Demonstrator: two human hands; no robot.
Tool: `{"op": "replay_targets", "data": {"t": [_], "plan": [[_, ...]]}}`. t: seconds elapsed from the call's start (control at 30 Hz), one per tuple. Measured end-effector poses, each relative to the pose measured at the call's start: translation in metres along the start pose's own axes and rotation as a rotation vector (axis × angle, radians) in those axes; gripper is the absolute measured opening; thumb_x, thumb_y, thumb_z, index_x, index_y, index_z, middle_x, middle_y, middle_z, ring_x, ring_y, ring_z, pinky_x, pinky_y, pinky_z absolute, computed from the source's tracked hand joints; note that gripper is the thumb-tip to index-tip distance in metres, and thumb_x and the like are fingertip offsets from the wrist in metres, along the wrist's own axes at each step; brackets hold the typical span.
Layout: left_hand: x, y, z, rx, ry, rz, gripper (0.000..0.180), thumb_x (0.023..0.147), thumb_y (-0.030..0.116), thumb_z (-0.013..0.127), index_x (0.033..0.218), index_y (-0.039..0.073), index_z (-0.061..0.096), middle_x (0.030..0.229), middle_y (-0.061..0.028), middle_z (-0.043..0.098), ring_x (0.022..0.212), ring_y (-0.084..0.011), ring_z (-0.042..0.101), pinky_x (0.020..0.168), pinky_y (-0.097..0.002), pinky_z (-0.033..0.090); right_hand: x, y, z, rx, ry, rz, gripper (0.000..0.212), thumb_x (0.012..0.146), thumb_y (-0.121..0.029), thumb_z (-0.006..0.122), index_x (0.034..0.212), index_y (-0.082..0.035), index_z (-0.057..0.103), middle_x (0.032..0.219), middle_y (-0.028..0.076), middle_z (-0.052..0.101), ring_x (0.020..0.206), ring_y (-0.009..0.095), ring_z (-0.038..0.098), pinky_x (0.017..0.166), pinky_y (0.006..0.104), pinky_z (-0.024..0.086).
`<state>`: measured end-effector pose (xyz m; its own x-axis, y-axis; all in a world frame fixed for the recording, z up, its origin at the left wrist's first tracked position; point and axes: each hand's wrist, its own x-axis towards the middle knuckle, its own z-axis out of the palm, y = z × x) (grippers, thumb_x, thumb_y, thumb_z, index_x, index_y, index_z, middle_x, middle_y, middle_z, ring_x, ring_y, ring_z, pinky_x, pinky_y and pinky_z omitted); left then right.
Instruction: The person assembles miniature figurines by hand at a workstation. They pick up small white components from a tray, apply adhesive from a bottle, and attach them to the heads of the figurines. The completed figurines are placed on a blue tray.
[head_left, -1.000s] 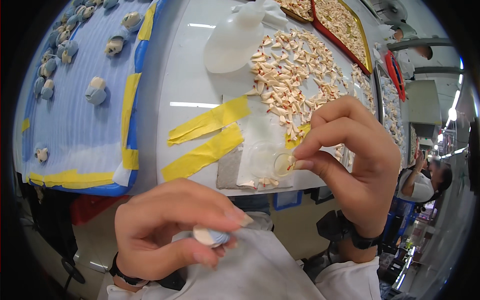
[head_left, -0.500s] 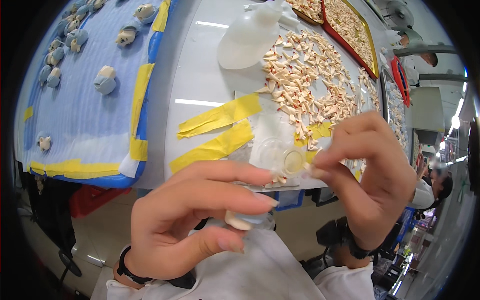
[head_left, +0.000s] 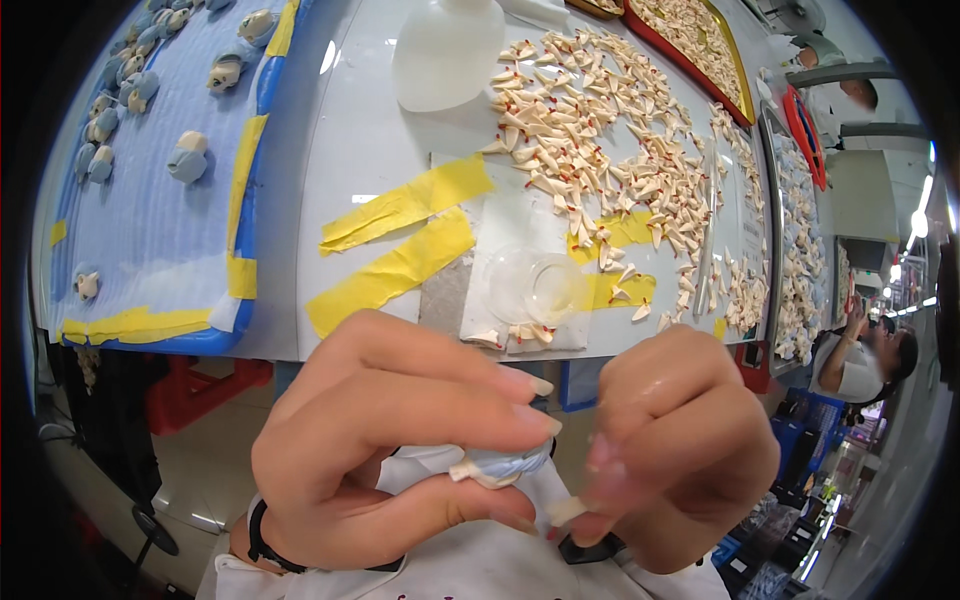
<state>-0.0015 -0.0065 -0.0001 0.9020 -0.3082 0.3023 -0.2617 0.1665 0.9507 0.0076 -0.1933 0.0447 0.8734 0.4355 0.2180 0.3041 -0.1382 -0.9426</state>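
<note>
Between the thumb and fingers of my left hand (head_left: 380, 430) is a small blue-and-cream figurine head (head_left: 508, 464), partly covered by those fingers. Close by on its right, my right hand (head_left: 690, 440) pinches a small cream pointed piece (head_left: 567, 511) that looks like the loose ones on the table. Beyond the hands, near the table's front edge, stands a clear round cup (head_left: 550, 287); its contents are hard to make out. A few cream pieces (head_left: 530, 333) lie just in front of the cup.
Many loose cream pieces with red tips (head_left: 590, 140) cover the table's middle. A translucent bottle (head_left: 450, 60) stands behind, left of a red-and-yellow tray (head_left: 738, 70). Yellow tape strips (head_left: 400, 265) mark the surface. At left, a blue padded tray (head_left: 150, 250) carries several figurine heads. Another person sits far right.
My right hand has come down and left from beside the cup toward the figurine head, carrying the cream piece. The left hand keeps its grip. The view has shifted slightly.
</note>
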Motion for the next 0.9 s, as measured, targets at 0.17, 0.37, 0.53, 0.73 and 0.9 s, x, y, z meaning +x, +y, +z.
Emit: {"op": "replay_targets", "data": {"t": [0.17,0.37,0.53,0.73,0.9], "plan": [[-0.003,0.003,0.003,0.214,0.029,0.073,0.029,0.066,0.010,0.075,0.086,-0.002,0.059,0.091,-0.0184,0.053,0.072,-0.0186,0.057,0.066,-0.0239,0.047,-0.006,0.002,0.012,-0.320,0.094,-0.068,0.026,0.064,0.007,0.065,0.080,-0.009,0.053,0.071,0.004,0.050,0.054,0.012,0.044,0.047,0.0222,0.032],[0.001,0.005,0.012,0.348,0.100,0.133,0.033,0.060,0.010,0.079,0.085,-0.001,0.060,0.087,-0.0159,0.053,0.072,-0.0185,0.056,0.063,-0.0236,0.046,-0.001,0.009,0.014,-0.385,0.086,-0.170,0.032,0.059,0.010,0.064,0.081,-0.009,0.053,0.071,0.005,0.051,0.052,0.013,0.044,0.048,0.0253,0.032],[0.004,0.003,0.001,0.325,0.052,0.125,0.038,0.061,0.013,0.079,0.088,0.000,0.056,0.090,-0.0144,0.051,0.071,-0.0186,0.057,0.062,-0.0243,0.047,0.008,0.005,0.005,-0.372,0.153,-0.159,0.028,0.060,0.010,0.063,0.080,-0.008,0.053,0.072,0.005,0.051,0.057,0.014,0.046,0.053,0.0242,0.034],[-0.008,-0.003,-0.020,0.311,0.079,-0.011,0.047,0.062,0.019,0.079,0.094,0.002,0.050,0.097,-0.0130,0.045,0.070,-0.0169,0.057,0.062,-0.0238,0.048,0.034,0.030,-0.070,-0.747,0.237,0.155,0.018,0.062,0.006,0.059,0.078,-0.001,0.059,0.075,0.009,0.057,0.066,0.020,0.052,0.061,0.0258,0.040],[-0.006,-0.002,-0.023,0.326,0.067,-0.013,0.043,0.064,0.016,0.078,0.093,0.002,0.050,0.098,-0.0130,0.045,0.070,-0.0162,0.058,0.061,-0.0226,0.048,0.047,0.041,-0.078,-0.864,0.028,0.199,0.015,0.065,0.005,0.059,0.079,0.000,0.057,0.076,0.011,0.057,0.066,0.024,0.054,0.062,0.0294,0.042]]}}
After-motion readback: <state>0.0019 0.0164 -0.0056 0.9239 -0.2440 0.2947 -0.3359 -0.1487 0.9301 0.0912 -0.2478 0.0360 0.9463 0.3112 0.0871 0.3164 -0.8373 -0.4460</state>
